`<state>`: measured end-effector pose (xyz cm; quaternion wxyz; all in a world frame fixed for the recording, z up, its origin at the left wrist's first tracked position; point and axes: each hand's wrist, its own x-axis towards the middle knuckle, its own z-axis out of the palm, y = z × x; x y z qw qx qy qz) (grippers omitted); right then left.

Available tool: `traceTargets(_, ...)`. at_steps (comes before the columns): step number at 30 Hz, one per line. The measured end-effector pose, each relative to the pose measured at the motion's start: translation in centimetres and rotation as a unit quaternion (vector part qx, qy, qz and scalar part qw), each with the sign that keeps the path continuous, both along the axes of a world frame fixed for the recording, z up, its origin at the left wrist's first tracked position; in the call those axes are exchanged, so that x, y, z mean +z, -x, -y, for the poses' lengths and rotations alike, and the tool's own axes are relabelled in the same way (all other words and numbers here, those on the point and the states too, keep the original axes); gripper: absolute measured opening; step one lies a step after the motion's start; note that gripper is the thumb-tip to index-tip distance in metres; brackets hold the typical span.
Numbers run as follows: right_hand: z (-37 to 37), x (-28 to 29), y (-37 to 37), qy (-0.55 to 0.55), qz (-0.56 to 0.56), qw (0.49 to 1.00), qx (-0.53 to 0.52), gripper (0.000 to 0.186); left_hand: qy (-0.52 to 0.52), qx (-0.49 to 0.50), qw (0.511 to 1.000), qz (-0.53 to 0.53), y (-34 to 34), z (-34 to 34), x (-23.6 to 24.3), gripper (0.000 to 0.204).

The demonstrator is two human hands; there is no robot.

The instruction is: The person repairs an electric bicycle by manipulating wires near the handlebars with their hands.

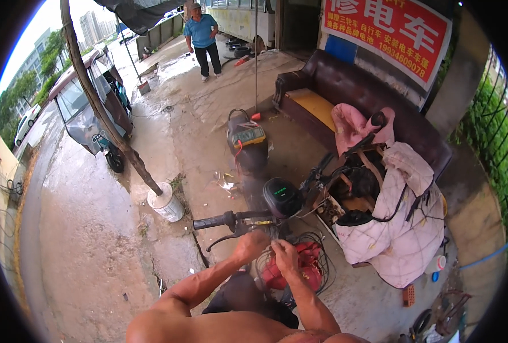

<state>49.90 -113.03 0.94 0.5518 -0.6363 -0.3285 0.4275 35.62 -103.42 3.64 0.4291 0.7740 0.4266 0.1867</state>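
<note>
My left hand (pixel 251 246) is closed, its fingertips pinched together just behind the handlebar of an electric scooter. Close beside it, my right hand (pixel 285 255) is pinched shut too; what either one holds is too small to make out. Thin wires show around the fingers. Beyond my hands lie the scooter's black handlebar grip (pixel 212 221), its brake lever (pixel 220 240) and a round dark display (pixel 282 197) with lit green marks. A red bag or cloth (pixel 308 268) and loops of thin cable (pixel 326 258) are below my right hand.
A boxy device (pixel 248 136) with a red lead rests on the scooter's seat (pixel 249 158). To the right stands another vehicle with a pale quilted cover (pixel 405 228), before a brown sofa (pixel 374 86). A wooden pole rises from a white bucket (pixel 166 203). One person (pixel 201 40) stands far off.
</note>
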Motion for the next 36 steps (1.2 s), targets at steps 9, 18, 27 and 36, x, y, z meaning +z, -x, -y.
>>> traceTargets(9, -0.6, -0.8, 0.0, 0.017, 0.004, 1.0, -0.001, 0.028, -0.065, 0.012, 0.996, -0.054, -0.6, 0.7, 0.0, 0.017)
traceTargets(18, -3.1, -2.3, 0.1, 0.02, -0.108, 0.994, -0.02, 0.027, -0.052, 0.032, 0.998, 0.014, -0.8, 0.3, 0.7, 0.017)
traceTargets(27, -2.0, -2.1, 1.4, 0.025, -0.21, 0.976, -0.045, 0.025, 0.123, 0.084, 0.986, 0.082, 1.6, 2.8, -0.5, 0.037)
traceTargets(36, -2.2, -2.4, 1.2, -0.017, -0.21, 0.976, -0.047, 0.024, 0.179, 0.041, 0.979, 0.085, 1.1, 1.0, -0.2, 0.034)
